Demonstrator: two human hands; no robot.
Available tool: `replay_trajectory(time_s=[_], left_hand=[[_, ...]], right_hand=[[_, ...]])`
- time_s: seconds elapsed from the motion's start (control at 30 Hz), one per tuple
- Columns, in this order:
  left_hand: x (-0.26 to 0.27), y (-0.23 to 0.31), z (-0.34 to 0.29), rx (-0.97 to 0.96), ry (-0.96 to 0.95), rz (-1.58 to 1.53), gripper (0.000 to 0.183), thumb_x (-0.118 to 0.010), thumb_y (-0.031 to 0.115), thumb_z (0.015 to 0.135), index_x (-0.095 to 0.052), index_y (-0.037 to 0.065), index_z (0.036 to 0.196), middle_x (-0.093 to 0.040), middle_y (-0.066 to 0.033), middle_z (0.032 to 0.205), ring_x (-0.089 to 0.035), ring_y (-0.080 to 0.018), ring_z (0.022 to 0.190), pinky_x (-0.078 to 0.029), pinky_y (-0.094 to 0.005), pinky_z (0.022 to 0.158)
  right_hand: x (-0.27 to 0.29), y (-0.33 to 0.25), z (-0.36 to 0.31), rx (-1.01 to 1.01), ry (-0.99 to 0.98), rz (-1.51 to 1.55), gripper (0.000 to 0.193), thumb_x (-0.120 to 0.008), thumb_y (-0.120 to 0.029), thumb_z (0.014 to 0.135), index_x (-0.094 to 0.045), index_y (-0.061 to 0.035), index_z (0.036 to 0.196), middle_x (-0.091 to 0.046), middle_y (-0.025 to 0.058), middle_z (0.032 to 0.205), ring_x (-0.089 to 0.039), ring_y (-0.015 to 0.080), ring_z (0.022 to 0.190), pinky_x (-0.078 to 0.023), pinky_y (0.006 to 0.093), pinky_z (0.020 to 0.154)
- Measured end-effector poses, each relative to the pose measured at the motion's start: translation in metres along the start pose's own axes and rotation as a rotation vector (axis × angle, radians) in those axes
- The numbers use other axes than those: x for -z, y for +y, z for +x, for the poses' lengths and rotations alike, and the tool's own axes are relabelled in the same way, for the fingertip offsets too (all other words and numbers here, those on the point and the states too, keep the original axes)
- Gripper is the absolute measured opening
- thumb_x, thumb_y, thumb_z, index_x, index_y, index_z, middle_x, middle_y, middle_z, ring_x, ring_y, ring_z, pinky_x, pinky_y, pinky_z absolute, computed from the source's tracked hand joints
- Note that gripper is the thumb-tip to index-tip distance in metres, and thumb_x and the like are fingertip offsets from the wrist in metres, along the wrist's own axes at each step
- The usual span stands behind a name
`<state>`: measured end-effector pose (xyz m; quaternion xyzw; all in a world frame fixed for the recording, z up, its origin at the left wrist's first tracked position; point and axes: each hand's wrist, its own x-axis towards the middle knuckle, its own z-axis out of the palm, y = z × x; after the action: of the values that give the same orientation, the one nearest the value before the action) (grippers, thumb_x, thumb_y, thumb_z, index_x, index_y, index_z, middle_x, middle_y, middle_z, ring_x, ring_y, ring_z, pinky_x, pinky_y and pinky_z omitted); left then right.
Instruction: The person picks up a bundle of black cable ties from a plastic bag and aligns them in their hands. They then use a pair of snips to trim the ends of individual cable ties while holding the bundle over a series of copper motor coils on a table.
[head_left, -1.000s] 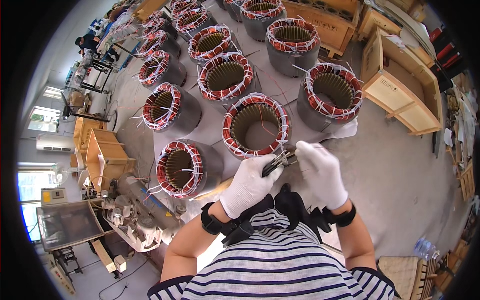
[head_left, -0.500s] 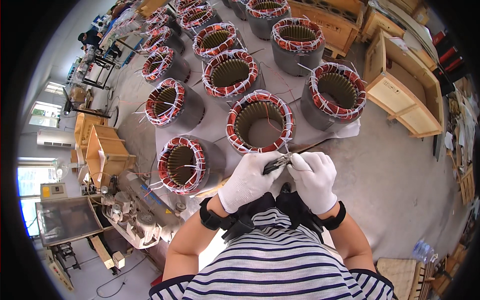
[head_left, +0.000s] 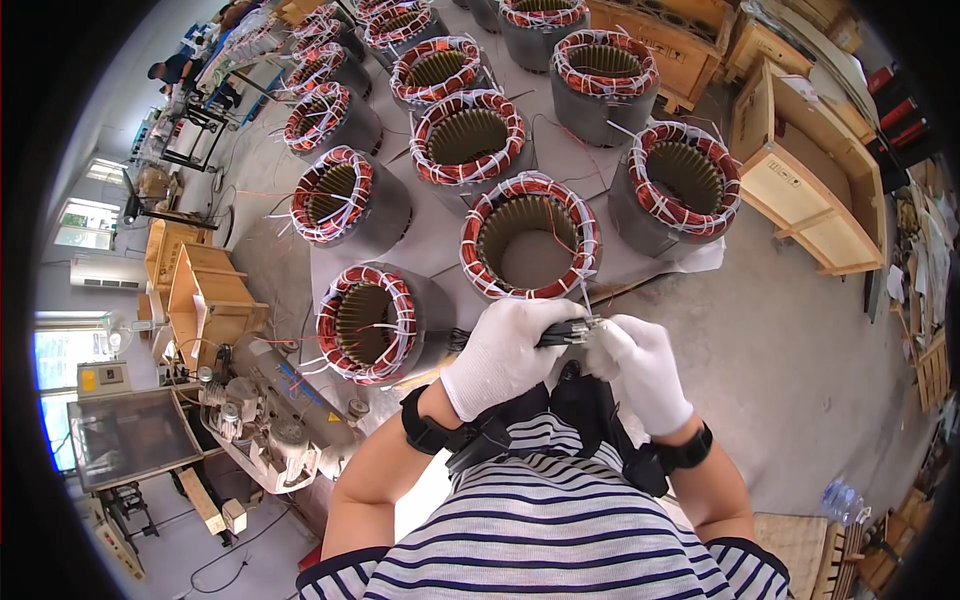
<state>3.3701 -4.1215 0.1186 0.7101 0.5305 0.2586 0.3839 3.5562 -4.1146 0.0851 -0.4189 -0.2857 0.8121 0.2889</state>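
My left hand point(head_left: 510, 345), in a white knitted glove, is closed around a bundle of black leads point(head_left: 565, 333) with pale, metallic-looking tips pointing right. My right hand point(head_left: 640, 365), gloved too, has its fingers pinched together just beside those tips; what lies between them is too small to make out. A thin pale strand point(head_left: 586, 292) runs from the hands up to the nearest motor stator point(head_left: 528, 240). That stator is an upright grey cylinder, its red windings laced with white cord round the rim. Both hands are in front of its near edge.
More stators stand around on the pale sheet, one close on the left point(head_left: 368, 325) and one on the right point(head_left: 683, 185). Wooden crates point(head_left: 815, 200) are at the right. A compressor-like machine point(head_left: 290, 400) lies at lower left. Far left, a person point(head_left: 178, 72) is beside a bench.
My right hand has shifted slightly right and down, its fingers turned toward the lead tips. The leads now point more plainly right. My view has tilted a little, so the stators sit slightly higher.
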Motion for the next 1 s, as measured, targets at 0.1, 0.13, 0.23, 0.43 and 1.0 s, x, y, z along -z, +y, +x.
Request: replay_trajectory(time_s=[0.1, 0.13, 0.23, 0.43, 1.0], left_hand=[[0.006, 0.006, 0.003, 0.123, -0.028, -0.098, 0.022, -0.058, 0.000, 0.081, -0.064, -0.001, 0.102, -0.066, -0.0180, 0.082, -0.062, -0.0174, 0.068, -0.049, -0.0277, 0.068], [0.007, 0.005, 0.005, 0.120, -0.033, -0.100, 0.022, -0.058, 0.000, 0.081, -0.064, -0.001, 0.102, -0.066, -0.0180, 0.082, -0.062, -0.0174, 0.068, -0.049, -0.0277, 0.068], [0.009, 0.002, 0.005, 0.149, -0.091, -0.085, 0.019, -0.058, 0.001, 0.084, -0.064, -0.001, 0.102, -0.066, -0.0158, 0.081, -0.059, -0.0125, 0.067, -0.048, -0.0267, 0.067], [0.007, 0.001, 0.005, 0.146, -0.075, -0.147, 0.017, -0.058, 0.002, 0.087, -0.065, -0.001, 0.102, -0.065, -0.0088, 0.077, -0.052, -0.0048, 0.067, -0.046, -0.0238, 0.064], [0.007, 0.004, 0.010, 0.150, -0.117, -0.090, 0.016, -0.059, 0.005, 0.087, -0.064, -0.002, 0.100, -0.066, -0.0120, 0.077, -0.053, -0.0061, 0.069, -0.047, -0.0255, 0.067]], right_hand=[[0.001, 0.001, -0.006, 1.033, 0.426, -1.160, 0.029, -0.070, -0.004, 0.071, -0.060, -0.0020, 0.098, -0.059, 0.0127, 0.082, -0.057, 0.0270, 0.063, -0.047, 0.0337, 0.058], [-0.001, -0.001, -0.003, 1.032, 0.433, -1.161, 0.029, -0.070, -0.004, 0.071, -0.060, -0.0020, 0.098, -0.059, 0.0127, 0.082, -0.057, 0.0270, 0.063, -0.047, 0.0337, 0.058], [0.004, -0.008, 0.010, 1.200, 0.276, -1.188, 0.034, -0.061, 0.003, 0.071, -0.059, -0.0014, 0.104, -0.060, 0.0151, 0.097, -0.059, 0.0321, 0.082, -0.049, 0.0386, 0.071], [0.022, -0.024, 0.044, 1.221, 0.262, -1.349, 0.027, -0.056, 0.004, 0.072, -0.059, -0.0019, 0.097, -0.058, 0.0150, 0.103, -0.058, 0.0313, 0.088, -0.048, 0.0385, 0.079], [0.000, 0.008, 0.006, 0.656, 0.240, -0.836, 0.019, -0.064, -0.012, 0.080, -0.061, -0.0032, 0.097, -0.058, 0.0066, 0.077, -0.055, 0.0195, 0.060, -0.042, 0.0288, 0.054]])
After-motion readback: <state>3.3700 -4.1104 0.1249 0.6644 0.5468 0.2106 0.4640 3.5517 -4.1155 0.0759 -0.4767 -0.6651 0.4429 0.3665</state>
